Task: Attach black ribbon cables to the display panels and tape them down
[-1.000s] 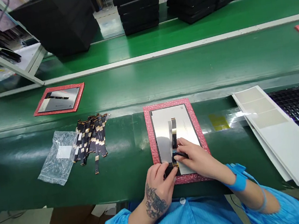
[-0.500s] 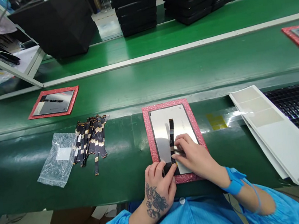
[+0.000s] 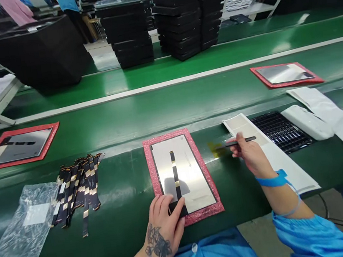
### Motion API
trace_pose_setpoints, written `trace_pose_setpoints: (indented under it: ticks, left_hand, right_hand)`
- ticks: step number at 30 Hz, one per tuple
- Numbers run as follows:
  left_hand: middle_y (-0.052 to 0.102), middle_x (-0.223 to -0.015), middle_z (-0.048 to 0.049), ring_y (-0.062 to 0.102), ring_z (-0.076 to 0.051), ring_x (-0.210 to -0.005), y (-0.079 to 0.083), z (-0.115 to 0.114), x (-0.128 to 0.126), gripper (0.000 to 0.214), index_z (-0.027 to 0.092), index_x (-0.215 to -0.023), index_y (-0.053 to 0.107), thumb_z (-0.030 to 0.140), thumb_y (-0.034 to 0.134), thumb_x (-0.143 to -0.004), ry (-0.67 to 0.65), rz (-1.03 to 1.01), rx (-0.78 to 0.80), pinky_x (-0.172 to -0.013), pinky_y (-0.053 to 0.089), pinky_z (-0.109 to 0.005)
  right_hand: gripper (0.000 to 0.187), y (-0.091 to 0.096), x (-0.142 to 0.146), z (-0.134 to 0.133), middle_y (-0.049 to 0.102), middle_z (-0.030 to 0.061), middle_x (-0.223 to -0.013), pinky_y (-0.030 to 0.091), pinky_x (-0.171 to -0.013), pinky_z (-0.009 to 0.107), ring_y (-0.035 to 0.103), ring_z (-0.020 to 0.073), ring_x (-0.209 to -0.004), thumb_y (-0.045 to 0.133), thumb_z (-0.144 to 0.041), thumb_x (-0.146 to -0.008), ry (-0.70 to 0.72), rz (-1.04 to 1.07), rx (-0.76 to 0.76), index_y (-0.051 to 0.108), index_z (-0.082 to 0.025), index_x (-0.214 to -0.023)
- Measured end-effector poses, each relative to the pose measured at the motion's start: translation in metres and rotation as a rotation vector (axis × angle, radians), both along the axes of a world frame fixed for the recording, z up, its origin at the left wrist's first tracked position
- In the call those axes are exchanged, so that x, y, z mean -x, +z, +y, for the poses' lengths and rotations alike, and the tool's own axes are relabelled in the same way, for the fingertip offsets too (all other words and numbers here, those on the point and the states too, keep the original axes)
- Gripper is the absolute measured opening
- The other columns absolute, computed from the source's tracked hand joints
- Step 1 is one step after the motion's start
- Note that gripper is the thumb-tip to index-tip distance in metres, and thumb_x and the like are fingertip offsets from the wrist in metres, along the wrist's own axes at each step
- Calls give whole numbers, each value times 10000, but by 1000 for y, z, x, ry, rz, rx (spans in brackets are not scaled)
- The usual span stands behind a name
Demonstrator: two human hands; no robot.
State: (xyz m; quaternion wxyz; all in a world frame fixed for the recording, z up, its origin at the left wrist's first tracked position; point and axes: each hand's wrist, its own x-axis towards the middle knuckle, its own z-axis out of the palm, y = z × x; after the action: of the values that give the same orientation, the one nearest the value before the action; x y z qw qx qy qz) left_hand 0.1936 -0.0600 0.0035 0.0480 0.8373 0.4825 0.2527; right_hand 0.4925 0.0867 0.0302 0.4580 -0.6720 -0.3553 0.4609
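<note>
A silver display panel (image 3: 193,176) rests on a pink bubble-wrap bag (image 3: 219,212) in front of me. Down its middle runs a narrow black flex cable (image 3: 174,168). My left hand (image 3: 164,220) lies at the panel's lower left corner, fingers stretched out and fingertips resting around the cable's near end, which they partly hide. Off to the right, my right hand (image 3: 251,156) is closed around dark tweezers (image 3: 250,138). Their tips point left over yellow tape (image 3: 217,150) on the bench; whether they touch it I cannot tell.
Loose flex cables (image 3: 79,187) lie in a pile left, beside a clear plastic bag (image 3: 25,232). White sheets (image 3: 286,168) and a black tray (image 3: 281,131) are right. Other panels lie at far left (image 3: 19,146) and far right (image 3: 284,73). Black tray stacks (image 3: 129,33) stand behind.
My right hand has left the panel and moved right with the tweezers to the yellow tape. My left hand stays at the panel's lower corner. The camera view has shifted right and up.
</note>
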Motion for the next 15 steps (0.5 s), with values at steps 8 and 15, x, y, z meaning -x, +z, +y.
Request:
trace_pose_setpoints:
  ticks: [8,15]
  left_hand:
    - [540,-1298,-164,489,-328,-1173,9,96,-54,434,178,-1282,538,318,534,-871,-142,54,61,-976,404,-555]
    - [541,-1352,-120,439,-391,-1274,-15,136,-97,515,250,-1224,599,593,539,-844,-191,132,12,-1016,323,-644]
  right_hand:
    - [478,-13,8,21,639,26,-814,595,-610,290,634,197,-805,816,-531,-530,11,60,-139,655,-186,-818]
    - [562,-22,5,17,651,10,-746,600,-589,266,683,181,-717,825,-567,-530,-45,40,-172,555,-189,-847]
